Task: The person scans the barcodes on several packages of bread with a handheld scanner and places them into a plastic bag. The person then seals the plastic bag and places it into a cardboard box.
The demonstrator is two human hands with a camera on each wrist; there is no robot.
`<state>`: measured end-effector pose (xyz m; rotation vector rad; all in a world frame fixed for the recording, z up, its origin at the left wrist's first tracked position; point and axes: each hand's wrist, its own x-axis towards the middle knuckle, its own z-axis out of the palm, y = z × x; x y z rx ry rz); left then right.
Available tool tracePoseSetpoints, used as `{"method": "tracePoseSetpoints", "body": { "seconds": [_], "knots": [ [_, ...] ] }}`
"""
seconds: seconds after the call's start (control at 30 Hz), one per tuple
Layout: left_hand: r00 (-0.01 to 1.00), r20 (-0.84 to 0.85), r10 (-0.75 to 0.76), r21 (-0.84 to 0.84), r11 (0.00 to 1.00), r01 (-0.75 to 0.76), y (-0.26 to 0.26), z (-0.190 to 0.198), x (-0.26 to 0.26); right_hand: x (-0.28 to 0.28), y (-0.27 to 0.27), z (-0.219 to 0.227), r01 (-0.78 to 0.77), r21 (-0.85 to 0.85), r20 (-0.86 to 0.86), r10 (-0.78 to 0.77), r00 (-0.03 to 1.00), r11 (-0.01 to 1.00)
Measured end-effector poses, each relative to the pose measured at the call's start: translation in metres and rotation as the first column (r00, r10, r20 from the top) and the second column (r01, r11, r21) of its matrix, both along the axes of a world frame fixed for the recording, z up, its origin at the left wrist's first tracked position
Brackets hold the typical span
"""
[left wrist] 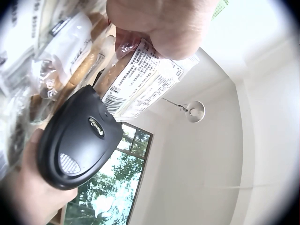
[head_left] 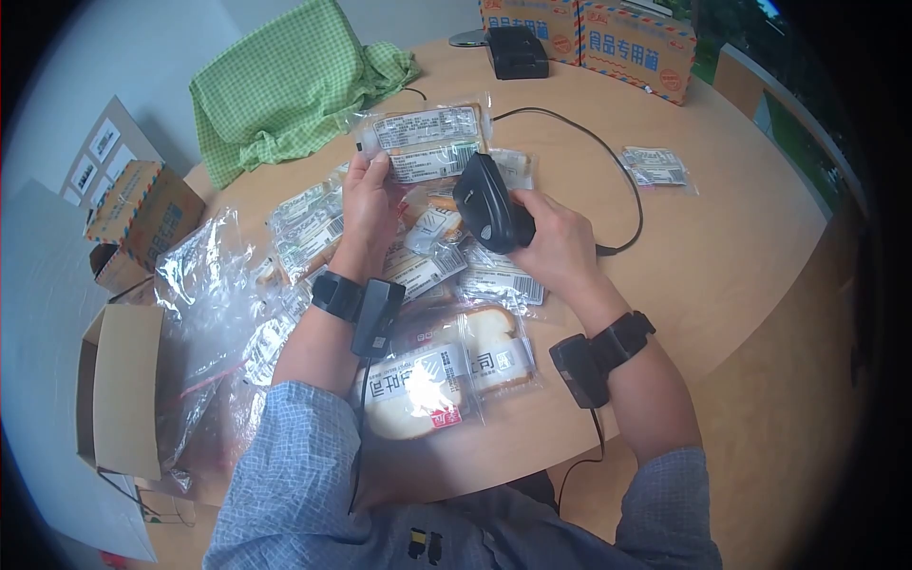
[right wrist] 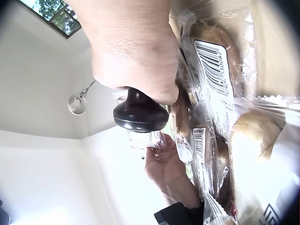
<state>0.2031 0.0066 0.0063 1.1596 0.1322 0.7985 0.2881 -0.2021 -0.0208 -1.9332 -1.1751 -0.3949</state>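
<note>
Left hand (head_left: 369,214) pinches a bread packet (head_left: 423,128), right hand (head_left: 560,242) wrapped round the scanner (head_left: 489,209). One other packet (head_left: 655,167) sits apart, loads in the pile (head_left: 418,271), so probably early days tbh.

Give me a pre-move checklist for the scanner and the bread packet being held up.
1. Left hand grips held packet: ok
2. Barcode clear of fingers: ok
3. Right hand grips scanner: ok
4. Scanner's exact aim on barcode: cannot tell
5. Other packets neatly separated: not ok, several overlap below
6. Cable plugged in at its far end: cannot tell
</note>
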Motion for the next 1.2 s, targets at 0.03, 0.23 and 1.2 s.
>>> {"method": "tracePoseSetpoints", "body": {
  "seconds": [0.03, 0.23, 1.2],
  "knots": [
    [1.0, 0.001, -0.002, -0.001, 1.0, 0.002, 0.001, 0.0, 0.0, 0.0, 0.0, 0.0, 0.0, 0.0, 0.001, 0.0, 1.0, 1.0],
    [1.0, -0.001, -0.004, 0.002, 1.0, 0.004, 0.004, -0.003, 0.0, -0.001, 0.0, 0.001, -0.01, 0.004, 0.006, 0.01, 1.0, 1.0],
    [1.0, -0.012, -0.009, 0.028, 1.0, 0.009, -0.006, 0.003, -0.003, -0.002, -0.001, 0.002, -0.08, -0.015, -0.002, 0.08, 0.997, 0.997]
  ]
}}
